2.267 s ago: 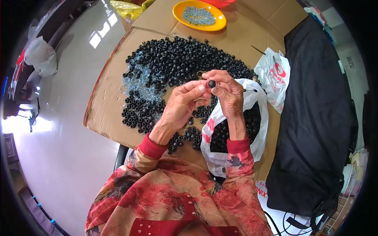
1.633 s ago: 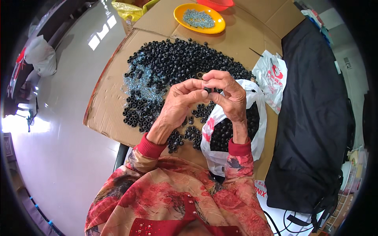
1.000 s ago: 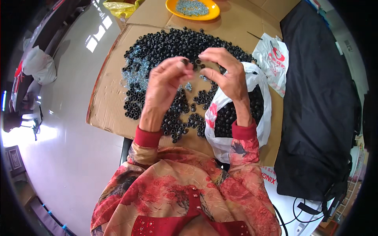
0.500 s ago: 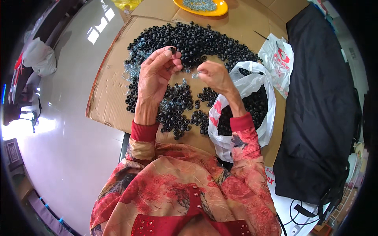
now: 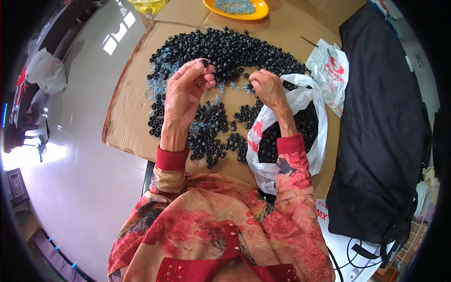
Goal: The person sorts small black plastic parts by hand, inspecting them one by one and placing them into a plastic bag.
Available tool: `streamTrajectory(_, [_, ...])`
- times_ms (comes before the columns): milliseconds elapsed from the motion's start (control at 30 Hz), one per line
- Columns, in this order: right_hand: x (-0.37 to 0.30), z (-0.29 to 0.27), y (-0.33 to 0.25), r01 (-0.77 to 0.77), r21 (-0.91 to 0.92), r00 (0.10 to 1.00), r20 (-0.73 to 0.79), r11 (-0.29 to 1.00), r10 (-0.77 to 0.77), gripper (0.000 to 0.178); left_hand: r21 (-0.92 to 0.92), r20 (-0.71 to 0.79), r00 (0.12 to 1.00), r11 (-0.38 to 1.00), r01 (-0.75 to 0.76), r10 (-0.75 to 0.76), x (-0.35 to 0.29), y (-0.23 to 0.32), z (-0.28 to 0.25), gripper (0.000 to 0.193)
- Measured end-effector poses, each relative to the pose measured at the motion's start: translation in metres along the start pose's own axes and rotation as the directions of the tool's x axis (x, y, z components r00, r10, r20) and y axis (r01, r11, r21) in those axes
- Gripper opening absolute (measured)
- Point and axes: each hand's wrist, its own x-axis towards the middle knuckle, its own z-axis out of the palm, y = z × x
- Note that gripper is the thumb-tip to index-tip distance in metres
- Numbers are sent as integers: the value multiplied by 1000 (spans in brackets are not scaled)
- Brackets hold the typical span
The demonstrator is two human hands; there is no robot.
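Observation:
My left hand (image 5: 185, 91) is raised over the cardboard (image 5: 129, 105), pinching a black ring-shaped bead (image 5: 203, 62) between thumb and forefinger. To its right my right hand (image 5: 268, 89) is closed in a pinch; whatever lies between its fingertips is too small to make out. Beyond both hands spreads a big heap of black beads (image 5: 230, 44). Small clear bluish pieces (image 5: 155, 87) lie among the beads on the left, and a few sit between the hands. Smaller clusters of black beads (image 5: 206, 145) lie nearer to me.
An open white plastic bag (image 5: 322, 136) holding black beads stands beneath my right forearm. Behind it lies a flat white bag (image 5: 331, 70). A yellow plate (image 5: 258, 11) with bluish pieces sits at the far edge. A long black bag (image 5: 380, 131) flanks the cardboard on the right.
My right hand has moved to the right, away from the left one, still pinched. The left hand holds its bead in nearly the same place.

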Motion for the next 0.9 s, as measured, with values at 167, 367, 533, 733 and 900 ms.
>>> streamTrajectory(167, [18, 10, -6, 82, -184, 996, 59, 980, -72, 9, 13, -15, 1000, 1000, 21, -21, 0, 2, 7, 17])
streamTrajectory(367, [33, 21, -9, 227, -424, 971, 173, 877, -168, 10, -29, -10, 997, 997, 72, -72, 2, 4, 13, 18])
streamTrajectory(533, [30, 11, -13, 200, -288, 977, 128, 936, -169, 8, -166, 86, 984, 972, 168, -155, -2, -5, 11, 21])
streamTrajectory(733, [39, -60, -96, -127, 697, 970, -62, 706, 236, 9, -291, 222, 956, 922, 254, -193, -8, 5, 22, 22])
streamTrajectory(900, [35, -64, -119, 3, 896, 984, -80, 443, 156, 11, -226, 207, 961, 947, 229, -183, -18, -2, 33, 21])
